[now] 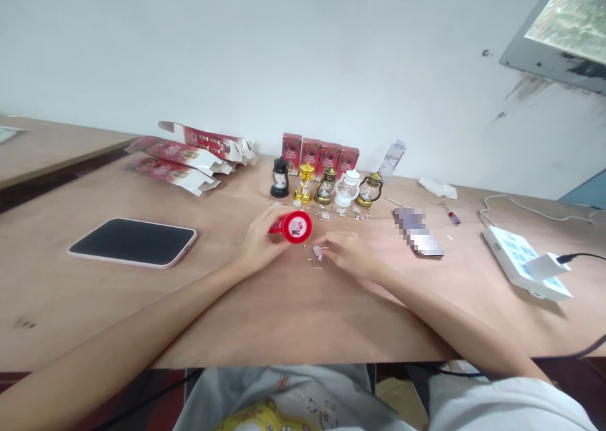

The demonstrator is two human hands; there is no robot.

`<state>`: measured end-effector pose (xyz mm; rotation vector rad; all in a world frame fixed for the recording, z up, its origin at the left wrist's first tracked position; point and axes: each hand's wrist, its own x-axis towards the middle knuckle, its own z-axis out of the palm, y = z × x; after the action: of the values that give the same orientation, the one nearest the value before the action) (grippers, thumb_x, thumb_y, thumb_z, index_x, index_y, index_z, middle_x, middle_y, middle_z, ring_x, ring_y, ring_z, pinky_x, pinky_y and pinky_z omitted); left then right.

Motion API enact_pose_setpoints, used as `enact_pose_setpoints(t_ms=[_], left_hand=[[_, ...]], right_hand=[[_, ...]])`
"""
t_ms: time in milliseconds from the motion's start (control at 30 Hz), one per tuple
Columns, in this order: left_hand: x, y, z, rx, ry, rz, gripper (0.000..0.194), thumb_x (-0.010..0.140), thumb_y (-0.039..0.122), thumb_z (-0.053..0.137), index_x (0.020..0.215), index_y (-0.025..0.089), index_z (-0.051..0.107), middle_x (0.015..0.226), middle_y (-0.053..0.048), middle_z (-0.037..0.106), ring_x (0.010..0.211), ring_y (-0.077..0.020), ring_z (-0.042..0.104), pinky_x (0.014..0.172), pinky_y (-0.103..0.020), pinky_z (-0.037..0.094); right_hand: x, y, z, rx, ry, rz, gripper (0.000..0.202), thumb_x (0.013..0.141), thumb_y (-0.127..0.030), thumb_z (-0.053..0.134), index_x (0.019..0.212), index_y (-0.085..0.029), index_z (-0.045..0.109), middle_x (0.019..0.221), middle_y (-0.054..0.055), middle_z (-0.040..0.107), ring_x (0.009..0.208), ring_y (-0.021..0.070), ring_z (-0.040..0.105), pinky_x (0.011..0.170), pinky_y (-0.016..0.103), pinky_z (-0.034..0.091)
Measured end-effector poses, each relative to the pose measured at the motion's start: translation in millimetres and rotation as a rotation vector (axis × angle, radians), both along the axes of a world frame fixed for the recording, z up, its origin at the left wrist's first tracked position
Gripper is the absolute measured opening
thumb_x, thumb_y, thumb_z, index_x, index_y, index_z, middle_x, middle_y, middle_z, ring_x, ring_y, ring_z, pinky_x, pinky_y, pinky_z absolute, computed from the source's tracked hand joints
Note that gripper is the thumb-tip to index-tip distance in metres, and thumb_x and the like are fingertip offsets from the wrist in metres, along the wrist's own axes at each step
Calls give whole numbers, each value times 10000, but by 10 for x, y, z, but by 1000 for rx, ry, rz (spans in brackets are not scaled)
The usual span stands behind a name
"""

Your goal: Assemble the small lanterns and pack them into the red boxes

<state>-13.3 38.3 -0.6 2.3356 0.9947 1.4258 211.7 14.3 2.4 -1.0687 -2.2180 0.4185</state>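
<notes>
Backing the brown table (274, 330), pale wall (284, 52); left fingers (269, 215) clamp a red piece (297, 227); right fingers (333, 239): grip unclear.

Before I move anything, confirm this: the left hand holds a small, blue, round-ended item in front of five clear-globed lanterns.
Not blue: the head view shows the left hand holding a small, red, round-ended item in front of five clear-globed lanterns.

Five standing lanterns (326, 190), one red lantern (298, 227), four upright red boxes (311, 150), two phones (135, 242), one bottle (392, 158), one power strip (514, 257).
</notes>
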Motion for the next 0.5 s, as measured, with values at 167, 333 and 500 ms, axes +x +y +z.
enact_pose_setpoints(t_ms=[167,333,500], left_hand=[[-5,2,-2,20,5,-4,371,795,320,685,1128,213,560,1138,-66,627,1060,-205,600,902,-340,518],[-10,-5,4,29,13,-8,387,785,340,694,1125,211,561,1150,-75,630,1077,-220,598,922,-364,508],[-12,-14,19,23,16,-13,387,791,352,682,1128,206,560,1162,-88,631,1088,-227,598,916,-367,510]], right_hand=[[28,112,58,20,3,-25,155,831,-116,578,925,-184,681,843,35,732,768,147,673,727,263,514],[25,279,120,13,-336,110,224,830,-47,548,944,-173,695,964,75,735,938,204,664,853,342,484],[-10,304,163,-16,-431,126,230,827,-39,552,975,-157,682,947,88,731,880,198,674,784,314,490]])
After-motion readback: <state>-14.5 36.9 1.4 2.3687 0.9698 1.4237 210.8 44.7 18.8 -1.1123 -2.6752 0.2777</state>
